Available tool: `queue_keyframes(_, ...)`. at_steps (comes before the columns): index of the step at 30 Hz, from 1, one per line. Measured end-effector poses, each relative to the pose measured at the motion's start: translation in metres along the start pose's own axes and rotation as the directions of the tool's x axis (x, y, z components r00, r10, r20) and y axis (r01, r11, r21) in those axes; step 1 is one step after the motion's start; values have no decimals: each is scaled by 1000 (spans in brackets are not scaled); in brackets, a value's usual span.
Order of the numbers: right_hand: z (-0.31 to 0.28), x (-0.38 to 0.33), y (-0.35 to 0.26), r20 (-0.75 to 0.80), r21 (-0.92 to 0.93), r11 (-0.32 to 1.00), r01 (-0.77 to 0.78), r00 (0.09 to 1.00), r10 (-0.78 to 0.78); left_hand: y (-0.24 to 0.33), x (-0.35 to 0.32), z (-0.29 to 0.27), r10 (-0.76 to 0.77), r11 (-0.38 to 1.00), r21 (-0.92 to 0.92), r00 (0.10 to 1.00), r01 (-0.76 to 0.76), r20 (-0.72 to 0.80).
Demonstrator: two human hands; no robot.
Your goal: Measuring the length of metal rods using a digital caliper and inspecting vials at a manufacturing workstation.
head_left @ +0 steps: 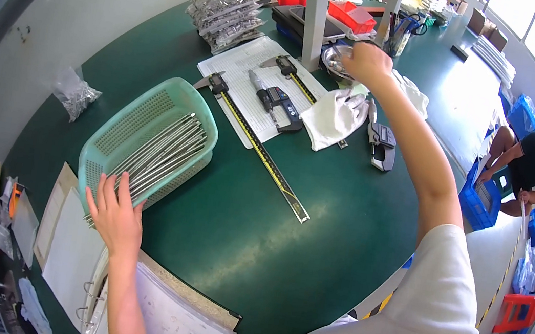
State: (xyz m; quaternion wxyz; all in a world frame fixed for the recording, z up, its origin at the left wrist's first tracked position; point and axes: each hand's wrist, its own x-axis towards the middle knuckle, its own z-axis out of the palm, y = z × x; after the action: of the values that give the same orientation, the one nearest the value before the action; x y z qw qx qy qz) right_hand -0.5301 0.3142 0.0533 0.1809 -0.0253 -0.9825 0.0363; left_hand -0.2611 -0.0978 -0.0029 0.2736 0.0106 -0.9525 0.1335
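Observation:
My left hand [117,214] lies over the near end of a mint-green plastic basket [93,136], its fingers stretched out and touching the rim and the rod ends. A bundle of thin metal rods [163,152] lies lengthwise in the basket. My right hand [367,65] reaches far across the table to a round metal bowl [332,58] holding small pieces. Its fingers are curled at the bowl, and their tips and anything in them are hidden. White gloves [334,118] and a digital micrometer [381,138] lie below my right forearm.
Two digital calipers [246,126] and another micrometer [273,101] lie on or across printed sheets [256,56]. Bagged parts [225,17] are stacked behind. An open binder [159,302] lies at the near left. A grey post [314,16] stands by the bowl. A person [534,163] sits at right among blue crates.

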Motion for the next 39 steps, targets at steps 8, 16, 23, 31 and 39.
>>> queue_keyframes(8,0,-4,12,81,148,986,-78,994,67,9,-10,10,-151,988,-64,976,143,-156)
queue_keyframes(16,0,-45,-21,156,38,962,272,949,-275,17,-8,10,-57,995,-90,972,37,-227)
queue_keyframes(23,22,-29,-70,157,-106,944,313,942,-295,18,-11,17,-45,994,-106,979,25,-197)
queue_keyframes(31,3,-79,-30,400,-32,966,255,889,-222,14,-12,15,-35,990,-138,980,8,-197)
queue_keyframes(39,-51,-35,58,-228,294,954,57,974,12,14,-10,15,-27,986,-164,977,-9,-213)
